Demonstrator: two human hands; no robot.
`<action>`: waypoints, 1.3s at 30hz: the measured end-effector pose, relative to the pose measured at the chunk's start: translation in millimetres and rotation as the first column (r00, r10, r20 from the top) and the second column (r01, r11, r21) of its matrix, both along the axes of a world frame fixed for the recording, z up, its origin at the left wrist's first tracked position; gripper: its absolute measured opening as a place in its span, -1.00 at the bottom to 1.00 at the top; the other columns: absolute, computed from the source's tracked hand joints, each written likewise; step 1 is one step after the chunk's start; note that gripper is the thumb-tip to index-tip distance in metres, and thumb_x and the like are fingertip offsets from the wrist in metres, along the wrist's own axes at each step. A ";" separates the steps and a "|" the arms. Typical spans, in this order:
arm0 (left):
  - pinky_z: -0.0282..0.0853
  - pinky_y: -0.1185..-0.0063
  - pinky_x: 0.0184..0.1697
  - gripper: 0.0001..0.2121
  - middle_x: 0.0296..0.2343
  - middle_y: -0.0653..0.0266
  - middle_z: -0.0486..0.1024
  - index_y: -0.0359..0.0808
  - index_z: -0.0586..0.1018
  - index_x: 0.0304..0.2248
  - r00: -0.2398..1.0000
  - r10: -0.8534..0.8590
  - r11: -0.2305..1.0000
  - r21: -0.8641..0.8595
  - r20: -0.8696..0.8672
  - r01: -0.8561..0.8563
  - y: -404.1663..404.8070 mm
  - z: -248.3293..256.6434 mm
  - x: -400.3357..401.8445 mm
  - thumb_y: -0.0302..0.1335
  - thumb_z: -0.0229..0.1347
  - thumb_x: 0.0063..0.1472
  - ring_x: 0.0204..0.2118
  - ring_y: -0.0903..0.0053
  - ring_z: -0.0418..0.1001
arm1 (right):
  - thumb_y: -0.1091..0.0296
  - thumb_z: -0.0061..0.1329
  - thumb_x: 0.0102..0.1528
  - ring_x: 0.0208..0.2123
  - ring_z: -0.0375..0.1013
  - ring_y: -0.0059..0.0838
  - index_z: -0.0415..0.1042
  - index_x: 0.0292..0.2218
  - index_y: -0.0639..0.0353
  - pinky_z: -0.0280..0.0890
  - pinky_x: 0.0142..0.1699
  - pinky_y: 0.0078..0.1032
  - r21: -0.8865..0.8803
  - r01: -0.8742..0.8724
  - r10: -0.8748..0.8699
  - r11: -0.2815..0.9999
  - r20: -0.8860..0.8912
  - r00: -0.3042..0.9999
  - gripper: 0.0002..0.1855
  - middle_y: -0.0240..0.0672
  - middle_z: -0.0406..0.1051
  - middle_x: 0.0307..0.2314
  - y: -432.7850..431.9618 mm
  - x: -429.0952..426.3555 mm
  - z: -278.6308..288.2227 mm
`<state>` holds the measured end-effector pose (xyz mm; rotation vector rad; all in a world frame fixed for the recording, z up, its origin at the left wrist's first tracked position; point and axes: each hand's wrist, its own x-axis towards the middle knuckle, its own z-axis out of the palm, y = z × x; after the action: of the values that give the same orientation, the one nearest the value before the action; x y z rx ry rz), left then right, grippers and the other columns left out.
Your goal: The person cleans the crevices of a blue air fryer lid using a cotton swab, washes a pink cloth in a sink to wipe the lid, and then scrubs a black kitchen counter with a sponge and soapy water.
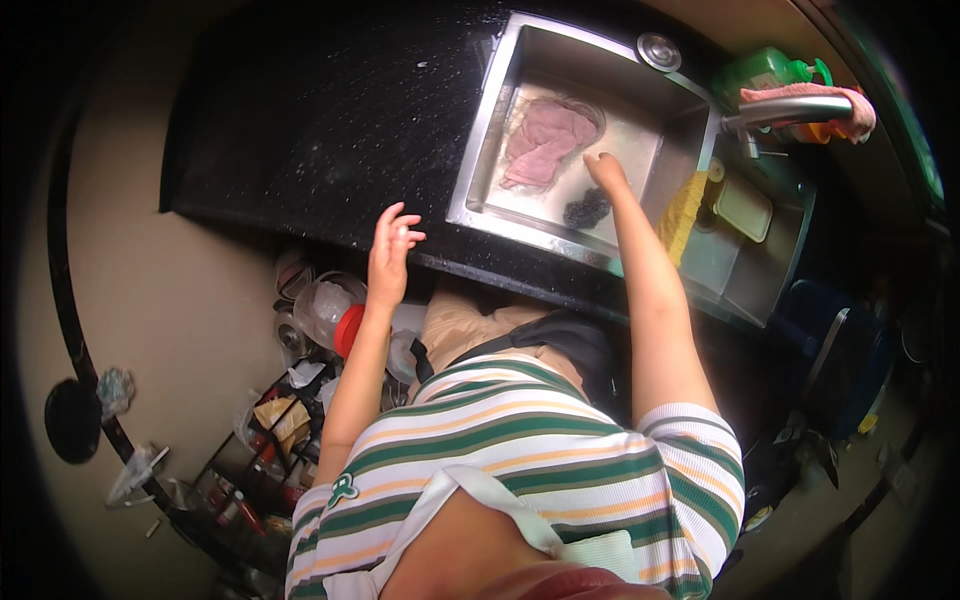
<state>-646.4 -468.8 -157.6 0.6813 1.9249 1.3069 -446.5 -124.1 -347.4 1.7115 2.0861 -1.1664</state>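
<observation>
My left hand is raised over the front edge of the black speckled countertop, fingers apart and holding nothing. My right hand reaches down into the large stainless steel sink; whether its fingers pinch something cannot be told. To its left a wet pink cloth lies crumpled on the sink floor. A dark mesh-like item lies just below my right hand, near the sink's front wall. A yellow cloth hangs over the divider between this sink and the smaller basin.
The faucet, draped with a pink cloth, stands right of the sink, near a green pump bottle. A metal drain strainer sits on the rim. The small basin holds a pale rectangular container. Crowded shelves stand at lower left.
</observation>
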 end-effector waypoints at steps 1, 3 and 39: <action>0.32 0.58 -0.08 -0.51 -0.10 0.14 0.43 -0.35 0.18 0.14 0.999 0.034 0.999 -0.001 0.000 -0.034 4.1 0.3 -6.2 -0.17 -0.25 0.37 -0.17 0.53 0.48 | -0.06 0.03 0.02 0.02 0.34 -0.02 0.27 0.03 0.40 0.23 0.10 -0.36 0.009 -0.098 0.097 0.995 0.090 0.991 -0.26 0.09 0.36 -0.08 -1.9 3.2 -7.9; 0.32 0.58 -0.08 -0.52 -0.10 0.14 0.43 -0.35 0.18 0.13 0.999 0.050 0.999 -0.005 0.003 -0.050 12.9 4.3 -17.0 -0.18 -0.25 0.37 -0.17 0.53 0.48 | -0.01 0.13 -0.06 0.07 0.28 -0.04 0.17 0.09 0.32 0.24 0.11 -0.29 -0.074 -0.104 0.119 0.992 0.245 0.962 -0.18 0.04 0.18 0.05 -20.0 6.4 -15.8; -0.03 0.22 0.22 -0.48 0.10 0.04 0.19 -0.33 0.33 0.05 0.573 0.099 0.898 -0.176 -0.813 -0.404 -31.4 -86.2 -314.8 -0.28 0.11 0.14 0.20 0.07 0.06 | 0.65 -0.02 -0.17 0.09 0.17 -0.09 0.30 0.02 0.18 0.07 0.21 -0.22 0.526 -0.421 0.662 0.739 -0.450 0.600 -0.36 -0.16 0.21 0.05 -147.7 -326.0 164.2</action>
<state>-961.2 -500.2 -243.9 0.9138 3.0028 0.7943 -772.5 -271.8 -183.2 0.6135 3.0893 -1.2641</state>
